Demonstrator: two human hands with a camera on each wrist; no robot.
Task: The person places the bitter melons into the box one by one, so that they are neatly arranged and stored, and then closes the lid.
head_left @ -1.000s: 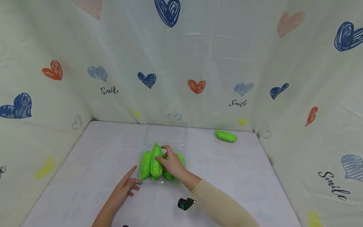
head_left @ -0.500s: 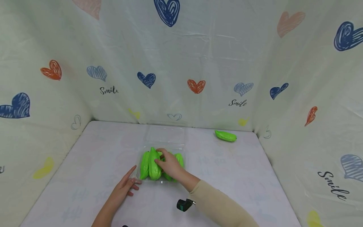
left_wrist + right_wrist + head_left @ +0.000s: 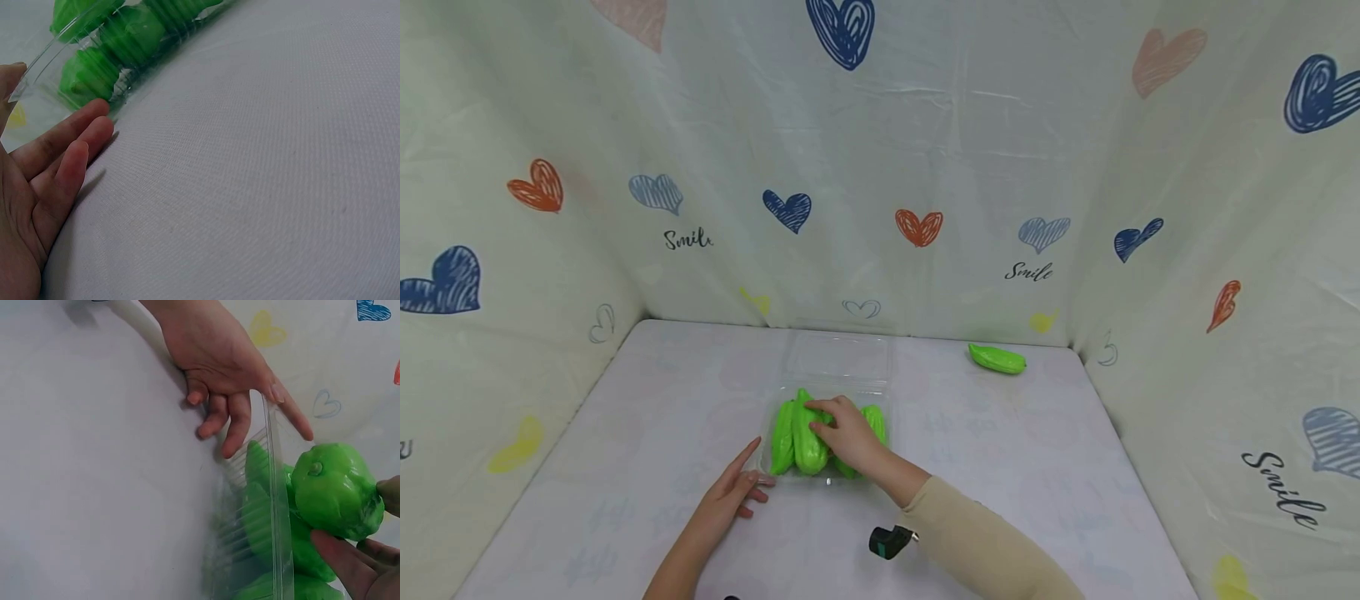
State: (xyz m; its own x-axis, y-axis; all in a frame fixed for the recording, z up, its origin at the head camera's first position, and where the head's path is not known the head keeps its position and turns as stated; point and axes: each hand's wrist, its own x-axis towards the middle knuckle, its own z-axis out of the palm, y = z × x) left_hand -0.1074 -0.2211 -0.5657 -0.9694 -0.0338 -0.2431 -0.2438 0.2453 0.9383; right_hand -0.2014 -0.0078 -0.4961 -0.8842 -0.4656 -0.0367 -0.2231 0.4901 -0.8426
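A clear plastic clamshell box with its lid folded back stands mid-table, holding several bright green ridged bitter melons. My right hand grips one bitter melon lying on top of the others; in the right wrist view its blunt stem end sits between thumb and fingers, above the box rim. My left hand rests at the box's front left corner, fingers extended. The left wrist view has the left hand's fingers loosely spread beside the box wall, with melons seen through the plastic.
Another green bitter melon lies at the back right of the white table. A small black device shows beside the right sleeve. A cloth curtain with hearts encloses the back and sides.
The right hand has lowered the bitter melon and shifted it slightly left among the others, and its index finger now reaches further over it. The left hand has stayed put.
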